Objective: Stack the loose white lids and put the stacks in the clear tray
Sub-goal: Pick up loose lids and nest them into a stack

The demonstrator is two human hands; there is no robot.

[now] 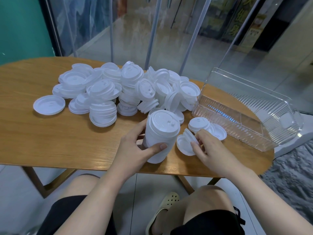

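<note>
The left hand (135, 146) grips a tall stack of lids (160, 134) standing on the desk (50, 138), while the right hand (208, 148) pinches a tilted pair of loose lids (185, 143) just beside it. Stacking is in progress: the clear tray (245, 106) on the right holds no lids, and the loose pile (122, 89) remains behind. The next move likely calls for aligning the pinched lids rim-down over the stack top.

Wooden table (42, 133) has a big pile of white lids (122, 87) on it, one loose lid (49, 104) left of the pile, and the clear tray (250, 119) just to the pile's right, hanging off the edge.
</note>
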